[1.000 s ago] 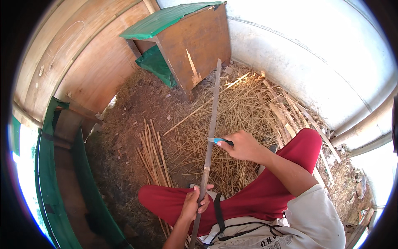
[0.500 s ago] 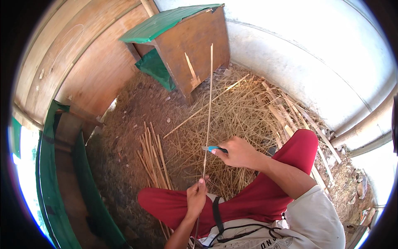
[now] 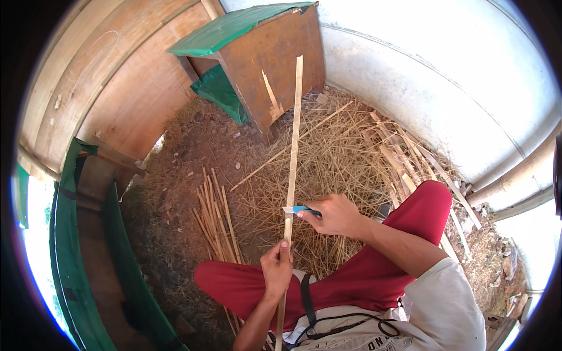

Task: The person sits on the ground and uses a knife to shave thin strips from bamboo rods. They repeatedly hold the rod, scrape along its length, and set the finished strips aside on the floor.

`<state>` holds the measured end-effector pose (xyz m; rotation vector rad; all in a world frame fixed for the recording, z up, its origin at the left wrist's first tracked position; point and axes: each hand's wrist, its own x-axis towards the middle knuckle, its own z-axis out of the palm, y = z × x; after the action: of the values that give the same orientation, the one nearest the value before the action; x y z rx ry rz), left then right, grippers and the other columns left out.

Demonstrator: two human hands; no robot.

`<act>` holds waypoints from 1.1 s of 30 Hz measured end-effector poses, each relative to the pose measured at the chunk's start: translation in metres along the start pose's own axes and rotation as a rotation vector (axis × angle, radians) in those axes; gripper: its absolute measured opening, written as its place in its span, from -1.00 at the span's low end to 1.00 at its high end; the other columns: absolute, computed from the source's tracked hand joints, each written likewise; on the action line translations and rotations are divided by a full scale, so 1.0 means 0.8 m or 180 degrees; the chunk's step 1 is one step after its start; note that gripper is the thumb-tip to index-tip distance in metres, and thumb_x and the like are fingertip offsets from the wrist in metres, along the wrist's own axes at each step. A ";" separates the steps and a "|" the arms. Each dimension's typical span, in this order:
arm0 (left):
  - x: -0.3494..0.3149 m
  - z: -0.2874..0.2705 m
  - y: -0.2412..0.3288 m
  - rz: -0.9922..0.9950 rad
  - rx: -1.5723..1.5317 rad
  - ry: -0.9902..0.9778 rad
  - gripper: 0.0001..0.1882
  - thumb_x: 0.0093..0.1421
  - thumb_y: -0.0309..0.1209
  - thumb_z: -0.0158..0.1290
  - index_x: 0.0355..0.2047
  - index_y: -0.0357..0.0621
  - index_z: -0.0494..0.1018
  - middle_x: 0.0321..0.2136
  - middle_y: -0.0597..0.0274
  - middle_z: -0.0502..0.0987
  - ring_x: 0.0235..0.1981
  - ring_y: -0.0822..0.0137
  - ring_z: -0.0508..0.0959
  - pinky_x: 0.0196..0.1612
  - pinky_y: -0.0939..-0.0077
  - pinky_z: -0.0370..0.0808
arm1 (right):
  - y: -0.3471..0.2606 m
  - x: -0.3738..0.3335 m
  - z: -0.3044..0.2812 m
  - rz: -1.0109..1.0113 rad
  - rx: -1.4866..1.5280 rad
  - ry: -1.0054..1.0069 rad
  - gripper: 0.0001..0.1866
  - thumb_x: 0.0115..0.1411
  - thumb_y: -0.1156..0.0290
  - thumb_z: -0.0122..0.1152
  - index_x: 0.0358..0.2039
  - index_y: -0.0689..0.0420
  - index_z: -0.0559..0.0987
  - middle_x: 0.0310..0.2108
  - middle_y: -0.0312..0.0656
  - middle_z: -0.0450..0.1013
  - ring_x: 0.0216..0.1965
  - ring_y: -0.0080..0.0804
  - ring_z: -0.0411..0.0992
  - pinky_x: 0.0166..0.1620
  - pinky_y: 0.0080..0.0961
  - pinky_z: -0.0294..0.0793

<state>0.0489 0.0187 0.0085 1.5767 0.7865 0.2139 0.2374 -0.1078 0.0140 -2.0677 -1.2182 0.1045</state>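
Observation:
My left hand (image 3: 277,268) is closed around the lower part of a long, flat, pale bamboo strip (image 3: 295,128), thumb along its face. The strip stands away from me, its far end in front of the wooden cabinet, and its near end runs down past my lap. In my closed right hand (image 3: 332,215) is a blue utility knife (image 3: 305,210). Its blade lies across the strip a little above my left hand, touching it or just over it. A small pale nick shows on the strip just below the blade.
On the ground left of centre lies a bundle of thin strips (image 3: 215,219). Straw-like shavings (image 3: 333,152) cover the middle, with longer split pieces (image 3: 404,152) at right. A wooden cabinet with a green cover (image 3: 275,61) stands ahead; a green-lined trough (image 3: 88,251) is at left.
The strip has turned from its thin edge to its broad face. My left hand has moved slightly up along with it; the knife stays at nearly the same place.

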 end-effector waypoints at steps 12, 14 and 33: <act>-0.016 -0.018 0.001 -0.0738 -0.0435 -0.0375 -0.66 0.48 -0.25 -0.12 -0.21 -0.29 0.51 -0.69 0.45 0.31 -0.78 0.65 0.21 -0.75 0.69 0.12 | 0.014 0.006 0.013 0.0022 -0.0394 -0.0087 -0.55 0.29 -0.01 0.16 -0.21 0.13 0.72 -0.56 -0.06 0.58 -0.65 -0.16 0.52 -0.59 -0.30 0.48; -0.018 -0.018 -0.001 -0.0779 -0.0425 -0.0354 -0.66 0.48 -0.25 -0.12 -0.21 -0.30 0.50 -0.69 0.44 0.31 -0.79 0.65 0.21 -0.75 0.69 0.11 | 0.017 0.009 0.015 0.0067 -0.0448 -0.0181 -0.55 0.29 -0.01 0.15 -0.22 0.13 0.72 -0.57 -0.06 0.57 -0.66 -0.17 0.51 -0.60 -0.31 0.48; -0.025 -0.033 -0.002 -0.1015 -0.0514 -0.0293 -0.67 0.49 -0.28 -0.16 -0.25 -0.32 0.44 -0.70 0.41 0.27 -0.81 0.61 0.20 -0.77 0.67 0.12 | 0.018 0.019 0.043 0.0345 -0.0228 -0.0485 -0.52 0.30 -0.05 0.09 -0.42 0.10 0.70 -0.65 -0.08 0.52 -0.58 -0.06 0.53 -0.48 -0.18 0.52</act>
<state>0.0182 0.0282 0.0177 1.2806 0.9124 -0.0271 0.2422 -0.0811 -0.0159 -2.2219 -1.2150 0.2773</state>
